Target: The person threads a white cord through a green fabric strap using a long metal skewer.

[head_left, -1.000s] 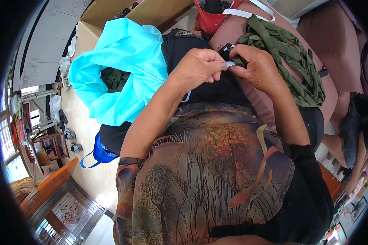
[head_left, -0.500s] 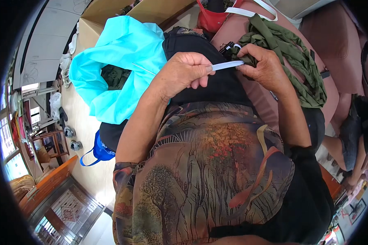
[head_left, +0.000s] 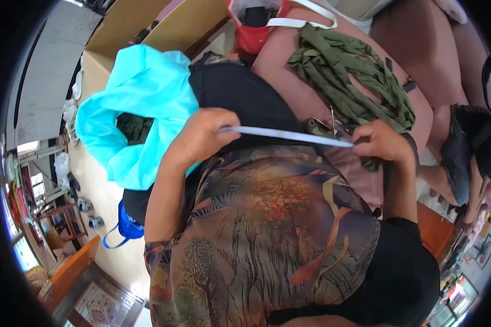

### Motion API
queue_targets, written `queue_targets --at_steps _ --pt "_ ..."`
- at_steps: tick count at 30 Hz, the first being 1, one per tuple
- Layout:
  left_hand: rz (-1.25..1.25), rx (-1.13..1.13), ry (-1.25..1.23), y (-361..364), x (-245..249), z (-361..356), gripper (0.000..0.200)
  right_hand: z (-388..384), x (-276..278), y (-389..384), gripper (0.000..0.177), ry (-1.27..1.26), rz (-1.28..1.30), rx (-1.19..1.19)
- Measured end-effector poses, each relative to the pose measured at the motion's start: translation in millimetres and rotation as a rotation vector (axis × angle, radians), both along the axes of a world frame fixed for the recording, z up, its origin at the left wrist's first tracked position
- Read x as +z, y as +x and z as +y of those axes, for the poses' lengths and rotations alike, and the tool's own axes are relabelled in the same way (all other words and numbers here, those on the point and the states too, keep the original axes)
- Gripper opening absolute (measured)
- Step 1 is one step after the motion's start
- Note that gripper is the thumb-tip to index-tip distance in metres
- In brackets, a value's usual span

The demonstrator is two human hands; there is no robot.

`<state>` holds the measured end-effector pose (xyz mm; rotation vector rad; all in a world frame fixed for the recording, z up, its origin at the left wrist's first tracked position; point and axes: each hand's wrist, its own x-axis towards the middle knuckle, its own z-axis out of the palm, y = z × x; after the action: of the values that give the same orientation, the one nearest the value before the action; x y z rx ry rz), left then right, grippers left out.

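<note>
A narrow white strip [head_left: 283, 134], like a flat band, runs taut between my two hands above my lap. My left hand [head_left: 208, 133] is closed on one end. The other end is pinched in my right hand [head_left: 383, 141], with thumb and fingers together. Beside the right hand lie a thin metal piece [head_left: 333, 121] and some dark green cloth. Olive green fabric [head_left: 333, 71], twisted and crumpled, rests on the pink seat just beyond. Left of my left hand, a bright turquoise bag [head_left: 147, 76] gapes open with dark green cloth inside.
A red bag [head_left: 251, 41] with white handles stands at the top, on the pink seat [head_left: 278, 52]. Cardboard boxes [head_left: 131, 27] sit at the upper left. A blue bag [head_left: 126, 226] lies at the left, near shoes on the floor. Another person's leg [head_left: 442, 182] shows at right.
My hands have moved far apart and lower, and much more of the white strip now shows between them. The view has shifted, so the bags and seat appear farther left.
</note>
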<state>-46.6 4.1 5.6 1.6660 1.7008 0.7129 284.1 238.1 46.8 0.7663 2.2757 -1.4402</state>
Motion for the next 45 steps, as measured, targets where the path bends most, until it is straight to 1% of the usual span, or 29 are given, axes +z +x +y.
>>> queue_targets --at_steps 1,2,3,4,5,8,9,10,11,12,13,14,15,18,20,21,23,24,25,27,29,32,35,36,40,43,44,45 --pt "-0.002 0.043 -0.041 -1 -1 -10 0.01 0 -12 6 0.019 0.017 -0.106 0.032" --pt "-0.009 0.059 -0.065 0 -2 -9 0.011 0 -28 16 0.023 0.188 0.109 0.205" --pt "-0.016 0.075 -0.09 2 -3 -5 0.011 -10 -42 13 0.026 0.098 -0.033 0.198" --pt "-0.053 0.109 -0.114 5 -1 -5 0.015 -13 -40 9 0.026 0.122 -0.009 0.205" --pt "0.017 0.081 -0.035 7 3 -1 0.016 -16 -37 5 0.027 0.158 0.017 0.193" --pt "0.186 -0.009 0.185 21 31 7 0.02 -23 -56 -26 0.029 0.215 0.369 -0.154" --pt "0.346 -0.106 0.326 43 55 17 0.017 -24 -47 -41 0.032 0.08 0.39 -0.177" --pt "0.4 -0.134 0.283 53 66 19 0.014 -28 -39 -60 0.036 -0.061 0.408 -0.193" --pt "0.46 -0.174 0.247 59 72 24 0.013 -38 -45 -91 0.041 -0.432 0.517 -0.193" --pt "0.427 -0.283 0.351 75 70 33 0.012 -48 -51 -116 0.045 -0.806 0.621 -0.182" --pt "0.388 -0.393 0.449 88 67 40 0.011 -54 -51 -123 0.048 -0.9 0.541 -0.177" --pt "0.383 -0.398 0.444 87 70 39 0.01 -55 -47 -126 0.045 -0.95 0.557 -0.188" --pt "0.368 -0.437 0.425 90 67 44 0.01 -59 -39 -138 0.04 -1.008 0.553 -0.065" --pt "0.332 -0.519 0.367 102 59 48 0.01 -57 -42 -133 0.032 -1.037 0.543 -0.184" --pt "0.387 -0.484 0.522 106 64 54 0.014 -55 -53 -122 0.029 -1.039 0.574 -0.288" --pt "0.414 -0.467 0.601 107 65 60 0.016 -49 -54 -116 0.028 -0.982 0.634 -0.419" --pt "0.285 -0.343 0.574 103 60 72 0.018 -37 -52 -97 0.025 -0.858 0.74 -0.675" --pt "0.221 -0.28 0.556 100 54 81 0.019 -21 -54 -79 0.023 -0.796 0.709 -0.808" --pt "0.032 -0.113 0.621 97 33 93 0.019 -5 -56 -65 0.022 -0.73 0.674 -0.939" --pt "-0.302 0.165 0.028 95 18 121 0.02 6 -59 -58 0.021 -0.39 0.591 -1.072" --pt "-0.753 0.314 -0.228 97 5 142 0.022 5 -59 -46 0.025 -0.355 0.592 -1.092" --pt "-1.157 0.477 -0.42 103 -29 185 0.029 7 -63 -40 0.029 -0.359 0.584 -1.098" --pt "-1.185 0.545 -0.498 117 -54 215 0.028 3 -76 -31 0.031 -0.435 0.515 -1.105" --pt "-1.193 0.607 -0.511 124 -61 225 0.024 -4 -82 -23 0.031 -0.46 0.555 -1.038" --pt "-1.151 0.69 -0.457 130 -71 235 0.02 -1 -84 -16 0.026 -0.531 0.596 -0.969" --pt "-1.215 0.636 -0.329 125 -62 226 0.016 0 -85 -12 0.026 -0.472 0.622 -0.906" --pt "-1.248 0.605 -0.227 121 -54 223 0.016 -1 -81 -10 0.025 -0.478 0.625 -0.873" --pt "-1.28 0.571 -0.122 115 -32 222 0.017 -3 -73 -7 0.025 -0.482 0.629 -0.84"
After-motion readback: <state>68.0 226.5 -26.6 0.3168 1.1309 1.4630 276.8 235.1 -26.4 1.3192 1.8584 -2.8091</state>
